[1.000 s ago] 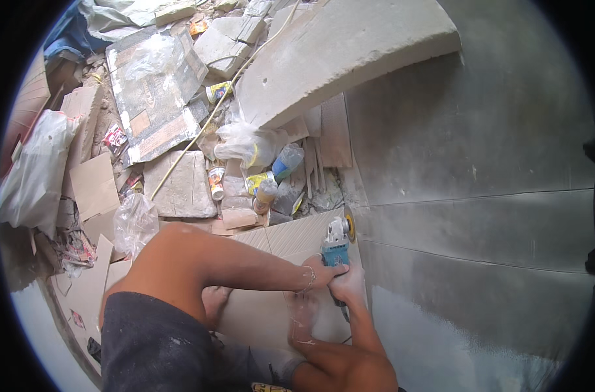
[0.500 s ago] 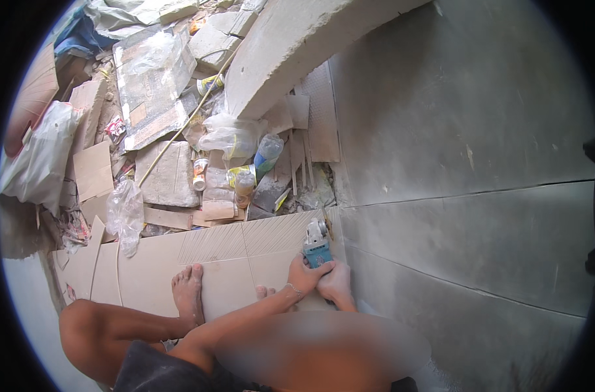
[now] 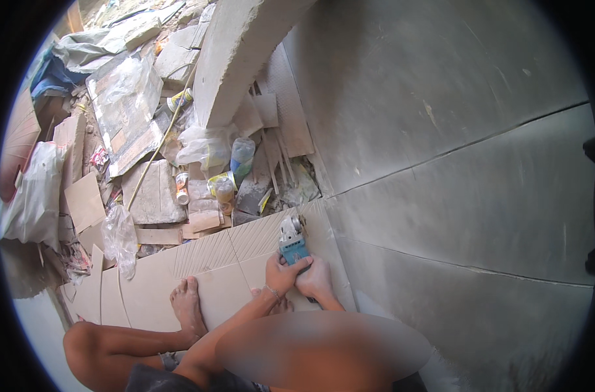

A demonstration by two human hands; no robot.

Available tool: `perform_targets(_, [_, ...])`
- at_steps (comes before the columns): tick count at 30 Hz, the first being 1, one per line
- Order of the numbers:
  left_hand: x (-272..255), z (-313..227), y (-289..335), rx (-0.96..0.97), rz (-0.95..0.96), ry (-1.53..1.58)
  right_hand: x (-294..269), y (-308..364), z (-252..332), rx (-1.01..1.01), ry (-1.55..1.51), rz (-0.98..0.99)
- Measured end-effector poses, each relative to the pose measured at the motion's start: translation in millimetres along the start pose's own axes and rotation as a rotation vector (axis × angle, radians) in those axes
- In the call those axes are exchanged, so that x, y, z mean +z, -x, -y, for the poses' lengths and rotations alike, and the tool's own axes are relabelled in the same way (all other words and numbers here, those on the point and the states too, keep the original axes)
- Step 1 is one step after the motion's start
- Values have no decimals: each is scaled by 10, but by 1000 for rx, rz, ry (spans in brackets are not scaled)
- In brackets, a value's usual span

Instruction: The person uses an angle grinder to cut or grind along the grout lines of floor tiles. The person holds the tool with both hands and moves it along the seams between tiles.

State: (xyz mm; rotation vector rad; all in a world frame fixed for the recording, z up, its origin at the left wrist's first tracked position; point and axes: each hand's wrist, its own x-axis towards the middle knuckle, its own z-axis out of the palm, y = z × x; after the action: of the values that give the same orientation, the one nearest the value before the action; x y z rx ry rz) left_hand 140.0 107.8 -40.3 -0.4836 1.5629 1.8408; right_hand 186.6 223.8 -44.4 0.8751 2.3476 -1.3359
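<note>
Both hands are wrapped round a teal angle grinder (image 3: 293, 249) with a silver head. My left hand (image 3: 281, 273), with a bracelet at the wrist, grips the left side of its body. On the right, my right hand (image 3: 315, 279) closes round the rear of the body. The grinder's disc end points away from me, over the beige tile floor (image 3: 212, 269) near its far edge. Rows of slanted grooves (image 3: 207, 253) are cut into the tile left of the grinder. Whether the disc touches the tile I cannot tell.
Beyond the tile edge lies rubble: broken slabs (image 3: 155, 191), plastic bags (image 3: 203, 145), cups and a bottle (image 3: 242, 155). A thick concrete beam (image 3: 235, 59) slants over it. A grey panelled wall (image 3: 454, 163) rises close on my right. My bare foot (image 3: 188, 304) rests on the tile.
The view has turned, so the wall and rubble appear tilted and shifted left. The grinder stays in both hands, and its head still sits near the tile's far edge.
</note>
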Motion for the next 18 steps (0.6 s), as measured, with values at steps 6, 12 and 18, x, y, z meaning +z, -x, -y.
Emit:
perform_targets(6, [12,-115,-74,-28,45,-95,-7,-11,51,65,-33,-35])
perform_targets(12, [12,-174,-106,-48,20,-152,61,-38,29,99,-46,-41])
perform_targets(18, [-23,-144,-165,-64,56,-114,121,-50,26,139,-74,-17])
